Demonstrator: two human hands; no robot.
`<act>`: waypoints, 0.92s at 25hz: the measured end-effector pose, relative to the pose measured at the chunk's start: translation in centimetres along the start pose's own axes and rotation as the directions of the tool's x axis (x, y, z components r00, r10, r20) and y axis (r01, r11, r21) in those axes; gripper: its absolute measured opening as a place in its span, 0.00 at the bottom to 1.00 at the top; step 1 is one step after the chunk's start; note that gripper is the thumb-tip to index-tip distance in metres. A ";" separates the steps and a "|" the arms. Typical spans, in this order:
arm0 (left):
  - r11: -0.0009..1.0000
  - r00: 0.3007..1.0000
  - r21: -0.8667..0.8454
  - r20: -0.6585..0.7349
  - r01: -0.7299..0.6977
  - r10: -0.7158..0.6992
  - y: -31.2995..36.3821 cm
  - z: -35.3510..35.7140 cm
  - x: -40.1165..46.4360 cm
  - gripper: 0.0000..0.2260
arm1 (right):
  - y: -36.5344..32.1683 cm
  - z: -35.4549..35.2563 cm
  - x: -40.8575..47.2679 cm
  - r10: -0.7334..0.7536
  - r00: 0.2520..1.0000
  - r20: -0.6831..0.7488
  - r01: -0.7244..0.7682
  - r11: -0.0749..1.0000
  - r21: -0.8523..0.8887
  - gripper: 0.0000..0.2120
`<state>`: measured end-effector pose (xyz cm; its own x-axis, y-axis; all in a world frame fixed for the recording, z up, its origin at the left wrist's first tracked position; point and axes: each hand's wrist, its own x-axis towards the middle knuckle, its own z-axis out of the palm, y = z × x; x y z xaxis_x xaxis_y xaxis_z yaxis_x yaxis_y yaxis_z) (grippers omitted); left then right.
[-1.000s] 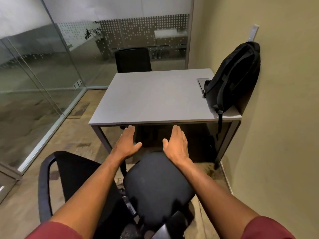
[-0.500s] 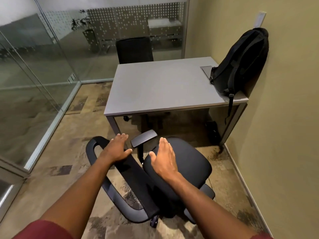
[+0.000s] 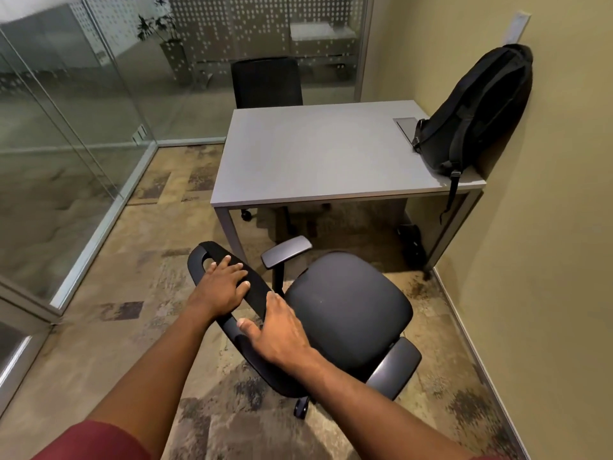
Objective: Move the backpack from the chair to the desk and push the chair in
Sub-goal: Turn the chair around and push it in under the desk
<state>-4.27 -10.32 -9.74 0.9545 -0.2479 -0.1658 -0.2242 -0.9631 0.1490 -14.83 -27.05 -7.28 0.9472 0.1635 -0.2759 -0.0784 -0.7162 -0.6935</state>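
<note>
The black backpack (image 3: 471, 114) stands upright on the grey desk (image 3: 315, 151) at its right end, leaning against the wall, one strap hanging over the desk edge. The black office chair (image 3: 348, 307) stands on the floor in front of the desk, turned at an angle, seat bare. My left hand (image 3: 222, 287) lies over the top of the backrest with its fingers draped across it. My right hand (image 3: 278, 330) grips the backrest's edge lower down, thumb on the near side.
A second black chair (image 3: 265, 83) sits behind the desk. Glass walls (image 3: 66, 127) close the left and back; a beige wall (image 3: 547, 227) runs close along the right. A dark object (image 3: 411, 240) stands under the desk by its right leg. A grey hatch (image 3: 406, 124) is set into the desktop.
Both hands came down from hovering above the chair onto its backrest. The chair has turned so the seat now faces right, and my view has pulled back from the desk.
</note>
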 end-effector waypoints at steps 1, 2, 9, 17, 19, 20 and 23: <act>1.000 1.000 0.003 -0.012 -0.004 0.004 0.1 0.0 -0.1 0.22 | -0.2 0.7 -0.2 0.015 1.000 0.023 -0.014 0.999 -0.032 0.44; 1.000 1.000 0.005 -0.024 -0.008 0.008 0.2 -0.1 -0.3 0.21 | -0.4 1.3 -0.4 0.024 0.999 0.044 -0.020 0.996 -0.082 0.47; 1.000 0.997 -0.028 -0.077 0.000 -0.002 0.6 -0.1 -0.8 0.20 | -0.2 3.6 -0.6 0.021 1.000 0.002 -0.019 0.955 -0.295 0.49; 0.990 0.978 -0.138 -0.205 0.012 -0.040 1.6 0.9 -1.1 0.18 | 2.1 2.8 -0.9 -0.051 0.998 -0.023 0.041 0.951 -0.307 0.49; 0.987 0.972 -0.157 -0.228 0.024 -0.060 1.8 1.0 -1.1 0.19 | 2.4 2.5 -1.0 -0.059 0.998 -0.017 0.051 0.950 -0.309 0.49; 0.987 0.971 -0.160 -0.231 0.030 -0.067 2.0 1.0 -1.0 0.19 | 2.5 2.3 -1.0 -0.060 0.998 -0.015 0.052 0.950 -0.309 0.49; 0.980 0.966 -0.190 -0.235 0.060 -0.104 2.8 1.0 -0.7 0.19 | 3.0 1.5 -0.8 -0.069 0.998 -0.012 0.061 0.947 -0.314 0.49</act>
<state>-5.76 -12.95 -10.22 0.9920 -0.1144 0.0536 -0.1256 -0.9387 0.3211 -16.30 -28.27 -10.12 0.9541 0.2040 -0.2194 0.0816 -0.8816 -0.4649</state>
